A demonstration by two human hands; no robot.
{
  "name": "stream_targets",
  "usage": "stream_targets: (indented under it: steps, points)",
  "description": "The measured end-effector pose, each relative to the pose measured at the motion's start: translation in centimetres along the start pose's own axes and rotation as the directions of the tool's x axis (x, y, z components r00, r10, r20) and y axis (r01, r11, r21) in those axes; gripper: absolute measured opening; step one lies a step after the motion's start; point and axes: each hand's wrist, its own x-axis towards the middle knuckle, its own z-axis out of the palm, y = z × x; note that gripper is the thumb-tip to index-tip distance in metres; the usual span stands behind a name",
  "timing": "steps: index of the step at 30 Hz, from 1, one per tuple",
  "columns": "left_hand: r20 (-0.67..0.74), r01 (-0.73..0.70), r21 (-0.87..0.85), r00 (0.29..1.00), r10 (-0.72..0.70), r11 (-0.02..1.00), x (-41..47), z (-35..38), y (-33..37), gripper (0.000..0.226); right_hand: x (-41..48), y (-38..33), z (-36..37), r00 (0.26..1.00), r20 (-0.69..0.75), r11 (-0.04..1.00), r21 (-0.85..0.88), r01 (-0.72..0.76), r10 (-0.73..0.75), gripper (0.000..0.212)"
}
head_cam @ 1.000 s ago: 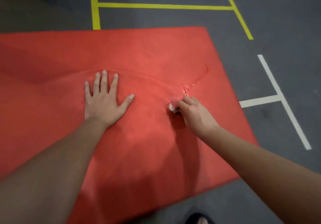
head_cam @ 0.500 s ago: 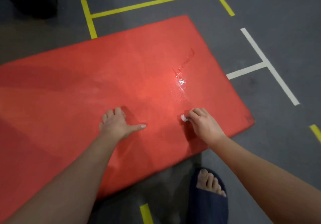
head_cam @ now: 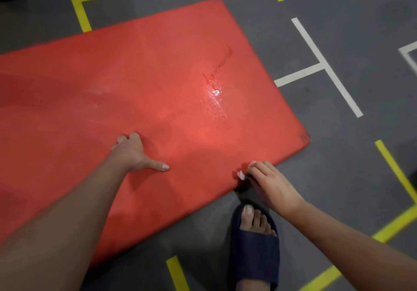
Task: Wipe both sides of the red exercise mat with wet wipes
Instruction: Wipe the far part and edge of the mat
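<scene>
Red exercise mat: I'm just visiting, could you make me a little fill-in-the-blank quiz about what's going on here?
The right hand pinches a white ____ at the near edge of the red exercise mat.
The left hand rests on the mat with its ____ stretched out sideways.
The slide sandal on the grey floor beside the mat is dark ____.
Missing words: wet wipe, thumb, blue.

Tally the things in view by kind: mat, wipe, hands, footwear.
Red mat: 1
Wet wipe: 1
Hands: 2 (left hand, right hand)
Sandal: 1
Total: 5
</scene>
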Motion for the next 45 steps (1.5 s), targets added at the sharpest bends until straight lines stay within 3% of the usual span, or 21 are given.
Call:
stream_targets:
  steps: [5,9,13,15,17,19,21,24,26,29,33,38,45]
  points:
    - [-0.001,-0.017,-0.021,1.0,0.017,1.0,0.0,0.1,-0.3,0.139,1.7,3.1,-1.0,0.994,0.075,0.993,-0.086,0.081,-0.075,0.022]
    - [0.016,0.007,-0.006,1.0,-0.007,1.0,0.2,-0.2,0.0,0.142,9.1,2.1,-0.2,0.992,-0.122,0.998,-0.069,0.006,-0.014,0.007]
    - [-0.001,-0.028,0.017,1.0,0.028,0.999,0.3,-0.1,-0.3,0.137,12.9,2.5,-0.2,0.985,-0.166,0.997,-0.064,-0.052,0.041,0.015]
    - [0.008,-0.049,0.03,0.999,0.049,0.998,0.2,-0.4,-0.4,0.125,11.4,2.6,-0.2,0.982,-0.181,0.997,-0.055,-0.055,0.044,0.013]
    - [-0.016,-0.089,0.035,0.996,0.09,0.995,0.5,-1.1,-0.8,0.097,10.2,2.8,-0.4,0.986,-0.169,0.998,-0.058,-0.008,-0.002,0.012]
    - [-0.103,-0.099,0.044,0.989,0.103,0.994,1.1,-2.2,-1.0,0.085,11.1,3.3,-0.7,0.988,-0.145,0.995,-0.09,0.04,-0.053,0.013]
    - [-0.337,-0.109,0.081,0.932,0.131,0.991,2.4,-3.4,-1.0,0.072,14.5,3.6,-1.2,0.988,-0.142,0.993,-0.111,0.039,-0.054,0.008]
    - [-0.688,-0.22,0.026,0.703,0.178,0.975,5.4,-4.7,-0.5,0.056,21.5,3.8,-1.5,0.979,-0.205,0.995,-0.098,-0.021,0.001,0.022]
    - [-0.716,-0.228,0.009,0.678,0.165,0.974,7.8,-5.3,0.0,0.06,23.7,3.7,-1.4,0.976,-0.217,0.996,-0.078,-0.038,0.02,0.027]
    - [-0.646,-0.19,0.034,0.745,0.167,0.981,10.3,-4.3,0.7,0.072,22.0,3.3,-0.9,0.966,-0.248,0.996,-0.024,-0.088,0.079,0.023]
    - [-0.732,-0.141,-0.02,0.676,0.081,0.99,11.5,-2.5,1.2,0.076,22.3,3.2,-0.1,0.96,-0.278,1.0,0.011,0.01,-0.007,0.019]
    - [-0.742,-0.109,-0.014,0.668,0.063,0.994,11.8,-2.8,1.4,0.077,31.1,3.7,-0.5,0.937,-0.349,0.999,-0.03,-0.013,0.002,0.012]
    - [-0.732,-0.086,-0.007,0.68,0.054,0.996,12.2,-3.0,1.5,0.08,31.4,3.4,-1.1,0.939,-0.344,1.0,-0.004,-0.02,0.018,0.011]
